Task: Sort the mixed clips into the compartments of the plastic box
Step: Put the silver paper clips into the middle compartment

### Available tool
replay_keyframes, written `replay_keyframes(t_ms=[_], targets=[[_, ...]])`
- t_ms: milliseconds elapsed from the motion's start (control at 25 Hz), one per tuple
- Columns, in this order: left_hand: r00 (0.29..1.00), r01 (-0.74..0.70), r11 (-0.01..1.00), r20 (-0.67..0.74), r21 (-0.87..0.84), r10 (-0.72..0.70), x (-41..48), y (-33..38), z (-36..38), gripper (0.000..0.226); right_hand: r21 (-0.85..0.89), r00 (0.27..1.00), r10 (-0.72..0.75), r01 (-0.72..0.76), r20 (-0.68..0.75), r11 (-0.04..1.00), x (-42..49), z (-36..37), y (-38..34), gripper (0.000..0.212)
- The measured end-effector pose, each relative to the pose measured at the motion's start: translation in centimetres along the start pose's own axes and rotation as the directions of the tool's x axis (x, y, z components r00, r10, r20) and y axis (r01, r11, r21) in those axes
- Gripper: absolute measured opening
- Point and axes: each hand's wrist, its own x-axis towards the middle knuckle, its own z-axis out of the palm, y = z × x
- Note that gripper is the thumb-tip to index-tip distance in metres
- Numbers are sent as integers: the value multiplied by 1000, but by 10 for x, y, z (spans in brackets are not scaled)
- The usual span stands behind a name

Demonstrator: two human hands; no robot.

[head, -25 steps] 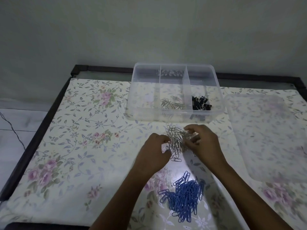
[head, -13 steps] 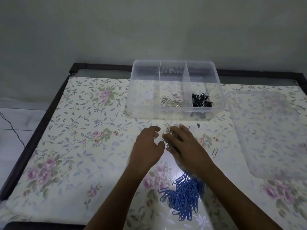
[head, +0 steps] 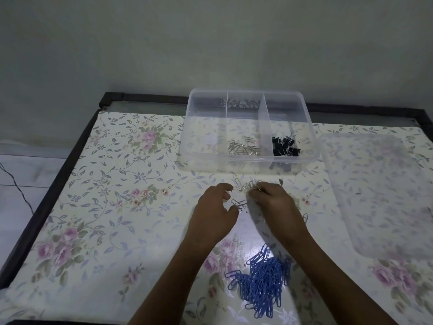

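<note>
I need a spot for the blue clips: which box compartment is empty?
The left compartment: bare floor, while the middle holds silver paper clips and the right holds black binder clips.

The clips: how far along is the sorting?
Partly done. In the plastic box, black binder clips lie on the right, some silver paper clips in the middle. The left hand and right hand grip the loose silver clips before it. The blue clips wait on the table; the left compartment looks empty.
</note>
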Motion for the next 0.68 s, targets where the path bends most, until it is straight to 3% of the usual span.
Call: replay_keyframes(t_ms=[80, 120, 160, 200, 280, 320, 400, 480, 520, 560, 600, 680], targets=[[1000, -4, 1000, -1, -9, 4, 0, 0, -1, 38, 112, 985, 88, -72, -147, 991, 7, -8, -3, 25], [1000, -6, 1000, 0, -11, 6, 0, 0, -1, 38, 280, 952, 254, -200, -171, 939, 8, -11, -1, 27], [1000, -9, 1000, 1, -11, 9, 0, 0, -1, 38, 483, 874, 474, -371, -106, 793, 11, -16, -4, 26], [1000, -14, 1000, 0, -11, 14, 0, 0, -1, 38, 704, 781, 622, -471, 54, 531, 15, -20, -3, 25], [1000, -19, 1000, -1, -19, 19, -1, 1, -1, 38, 872, 619, 675, -482, 403, -79, 24, -30, -5, 24], [1000, -18, 999, 0, -27, 18, 0, 0, -1, 38, 851, 587, 632, -462, 505, -251, 27, -38, -10, 24], [1000, -18, 999, 1, -41, 18, 1, -1, 0, 39, 816, 604, 549, -435, 578, -381, 40, -57, -19, 21], [1000, -21, 999, 14, -42, 22, 1, 0, 2, 39, 844, 676, 505, -430, 537, -322, 61, -73, -29, 19], [1000, -24, 999, 17, -41, 25, 1, -1, 1, 39, 878, 725, 498, -419, 476, -230, 74, -76, -33, 18], [999, -28, 999, 18, -39, 29, 1, -1, 1, 39, 905, 765, 504, -417, 402, -88, 90, -76, -36, 18], [999, -32, 999, 17, -38, 32, 2, -2, 0, 38, 894, 800, 509, -431, 316, 122, 104, -71, -37, 19], [999, -38, 998, 15, -42, 39, 2, -3, -1, 38, 657, 854, 490, -471, 174, 588, 128, -54, -33, 19]])
